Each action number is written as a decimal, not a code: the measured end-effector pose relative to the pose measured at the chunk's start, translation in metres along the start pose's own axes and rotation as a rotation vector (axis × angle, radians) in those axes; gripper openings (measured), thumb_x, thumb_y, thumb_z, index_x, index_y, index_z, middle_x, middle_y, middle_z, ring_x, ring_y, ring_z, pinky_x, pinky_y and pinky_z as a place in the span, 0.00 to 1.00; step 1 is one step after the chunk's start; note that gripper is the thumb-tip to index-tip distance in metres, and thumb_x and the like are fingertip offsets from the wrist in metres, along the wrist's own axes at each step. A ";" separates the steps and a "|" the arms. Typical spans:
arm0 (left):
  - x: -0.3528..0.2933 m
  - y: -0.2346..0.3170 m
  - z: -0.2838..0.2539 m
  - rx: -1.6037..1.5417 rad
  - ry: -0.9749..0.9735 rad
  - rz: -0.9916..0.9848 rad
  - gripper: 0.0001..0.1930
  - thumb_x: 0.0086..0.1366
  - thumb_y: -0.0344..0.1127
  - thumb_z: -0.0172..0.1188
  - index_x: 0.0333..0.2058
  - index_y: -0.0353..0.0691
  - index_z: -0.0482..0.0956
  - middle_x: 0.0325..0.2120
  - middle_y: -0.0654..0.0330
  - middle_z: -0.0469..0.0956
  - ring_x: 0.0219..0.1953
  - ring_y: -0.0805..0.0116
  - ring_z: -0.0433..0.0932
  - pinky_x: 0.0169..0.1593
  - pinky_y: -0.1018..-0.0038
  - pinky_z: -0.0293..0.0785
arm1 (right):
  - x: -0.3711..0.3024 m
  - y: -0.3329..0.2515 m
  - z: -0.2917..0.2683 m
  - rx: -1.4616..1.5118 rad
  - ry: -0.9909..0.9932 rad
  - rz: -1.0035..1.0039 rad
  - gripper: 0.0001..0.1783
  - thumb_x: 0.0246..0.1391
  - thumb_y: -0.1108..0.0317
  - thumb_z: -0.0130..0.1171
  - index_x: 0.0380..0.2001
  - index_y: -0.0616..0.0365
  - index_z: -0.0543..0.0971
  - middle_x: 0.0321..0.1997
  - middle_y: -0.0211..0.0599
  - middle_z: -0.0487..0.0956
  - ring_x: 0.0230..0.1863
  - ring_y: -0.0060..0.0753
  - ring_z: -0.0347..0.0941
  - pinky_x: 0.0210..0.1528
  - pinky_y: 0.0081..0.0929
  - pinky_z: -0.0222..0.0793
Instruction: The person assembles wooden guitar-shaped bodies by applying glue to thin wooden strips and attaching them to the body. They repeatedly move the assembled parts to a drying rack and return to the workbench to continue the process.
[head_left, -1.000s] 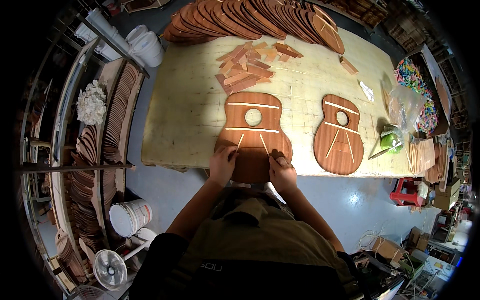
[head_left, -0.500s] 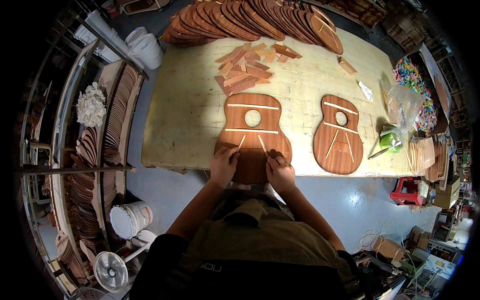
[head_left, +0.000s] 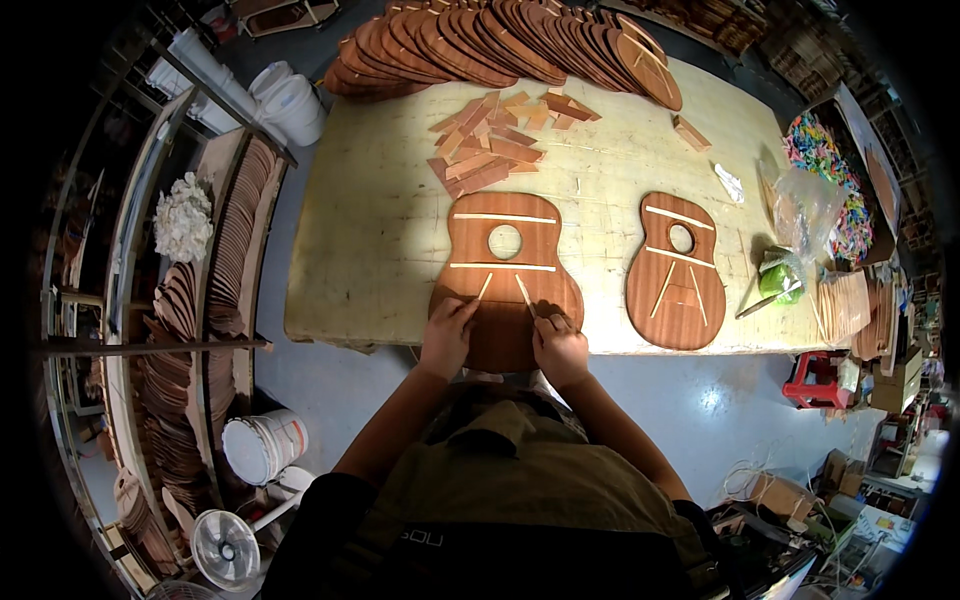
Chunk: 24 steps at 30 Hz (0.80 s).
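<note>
A brown wooden guitar top (head_left: 503, 340) lies in front of me, its lower end at the table's near edge. Two pale cross strips (head_left: 503, 267) run above and below its round sound hole, and two slanted strips (head_left: 485, 286) spread downward beneath. My left hand (head_left: 446, 337) is closed, its fingertips pinched at the lower end of the left slanted strip. At the right slanted strip (head_left: 524, 290), my right hand (head_left: 560, 347) is also closed, fingers bent round its lower end. The hands cover both lower ends.
A second braced guitar top (head_left: 675, 290) lies to the right. Thin wood pieces (head_left: 490, 150) are heaped beyond, before a long row of guitar plates (head_left: 490, 45). A brush (head_left: 765, 303) rests by a green bag (head_left: 783, 270). Shelves with curved wood parts (head_left: 240, 220) stand left.
The whole view has shifted very slightly. My left fingers have moved a little at the left slanted strip, while my right hand stays at the right one.
</note>
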<state>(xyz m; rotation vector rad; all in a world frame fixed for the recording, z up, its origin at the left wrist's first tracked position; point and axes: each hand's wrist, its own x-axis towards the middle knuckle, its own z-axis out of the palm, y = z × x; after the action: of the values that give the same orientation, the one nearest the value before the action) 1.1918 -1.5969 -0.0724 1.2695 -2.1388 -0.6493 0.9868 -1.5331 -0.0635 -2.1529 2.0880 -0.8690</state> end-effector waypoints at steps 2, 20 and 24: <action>0.000 -0.003 -0.001 0.001 -0.020 0.005 0.18 0.53 0.25 0.63 0.45 0.41 0.78 0.33 0.55 0.73 0.37 0.54 0.75 0.40 0.64 0.73 | -0.001 -0.001 0.001 0.002 -0.009 0.009 0.03 0.45 0.71 0.59 0.22 0.54 0.75 0.26 0.35 0.74 0.32 0.39 0.75 0.30 0.33 0.74; 0.000 0.004 -0.005 0.123 -0.084 0.143 0.12 0.52 0.23 0.57 0.37 0.40 0.79 0.35 0.57 0.73 0.40 0.57 0.74 0.42 0.64 0.74 | 0.000 -0.004 0.000 -0.076 -0.010 -0.059 0.05 0.40 0.71 0.56 0.26 0.53 0.77 0.28 0.34 0.74 0.33 0.38 0.74 0.32 0.32 0.74; 0.004 0.009 -0.011 0.095 -0.108 0.159 0.12 0.51 0.23 0.57 0.36 0.38 0.80 0.34 0.57 0.72 0.40 0.56 0.73 0.43 0.64 0.73 | 0.007 -0.008 -0.002 -0.108 -0.078 -0.074 0.06 0.38 0.71 0.56 0.25 0.53 0.76 0.29 0.35 0.73 0.35 0.40 0.72 0.34 0.35 0.73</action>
<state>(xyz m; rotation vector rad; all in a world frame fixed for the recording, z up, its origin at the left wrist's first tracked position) 1.1923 -1.5983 -0.0577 1.1201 -2.3564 -0.5659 0.9928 -1.5383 -0.0558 -2.2900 2.0762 -0.6803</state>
